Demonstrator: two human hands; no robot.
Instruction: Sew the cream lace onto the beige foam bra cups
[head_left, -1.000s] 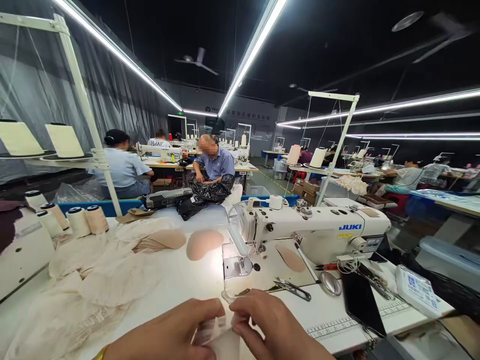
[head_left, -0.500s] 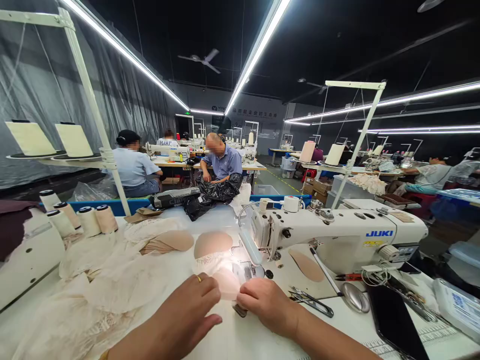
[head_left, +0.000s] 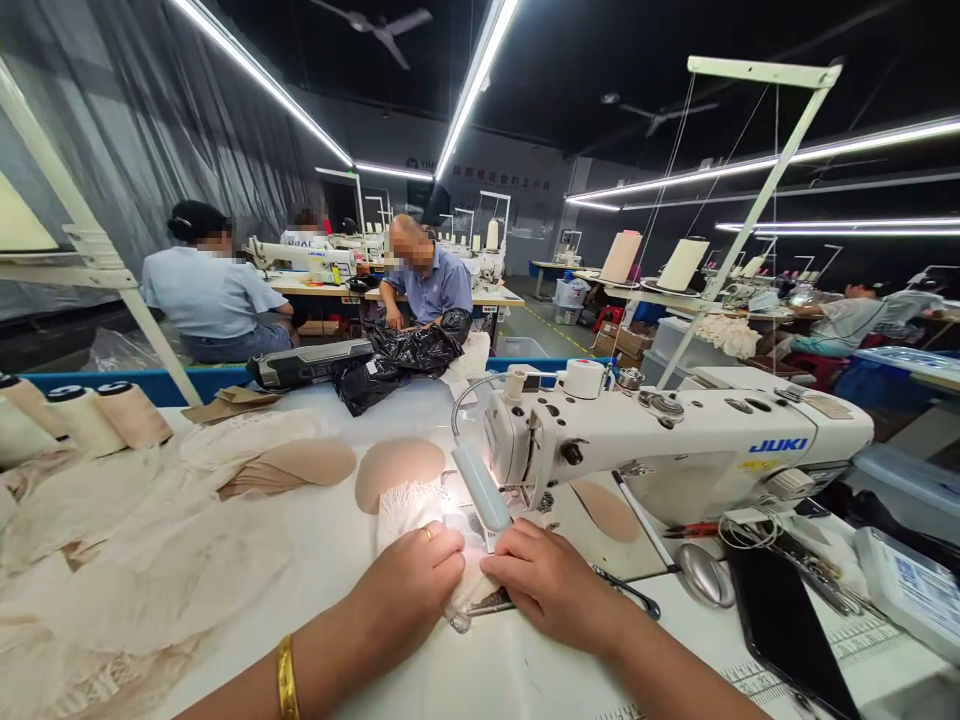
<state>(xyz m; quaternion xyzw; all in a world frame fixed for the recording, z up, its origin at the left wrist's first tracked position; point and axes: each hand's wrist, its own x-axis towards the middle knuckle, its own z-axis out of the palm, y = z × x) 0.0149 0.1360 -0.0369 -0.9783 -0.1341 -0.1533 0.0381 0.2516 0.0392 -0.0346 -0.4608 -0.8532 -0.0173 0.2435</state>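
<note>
My left hand [head_left: 411, 580] and my right hand [head_left: 551, 585] rest side by side on the white table in front of the white JUKI sewing machine [head_left: 675, 445]. Both have their fingers curled and pressed down on a small pale lace piece [head_left: 411, 502] that runs under the machine's lit needle area. The left wrist wears a gold bangle and a finger carries a ring. A beige foam cup [head_left: 397, 465] lies just behind the lace piece. Scissors [head_left: 634, 593] lie just right of my right hand.
A heap of cream lace fabric [head_left: 135, 560] covers the table's left side, with thread cones [head_left: 112, 415] behind it. A black phone [head_left: 784, 625] and a white device [head_left: 911, 590] lie at right. Other people sit at sewing tables [head_left: 315, 285] beyond a black plastic bag [head_left: 405, 355].
Both hands moved forward from the table's near edge up to the needle area, carrying the small pale piece there. The view has tilted down and closer to the machine.
</note>
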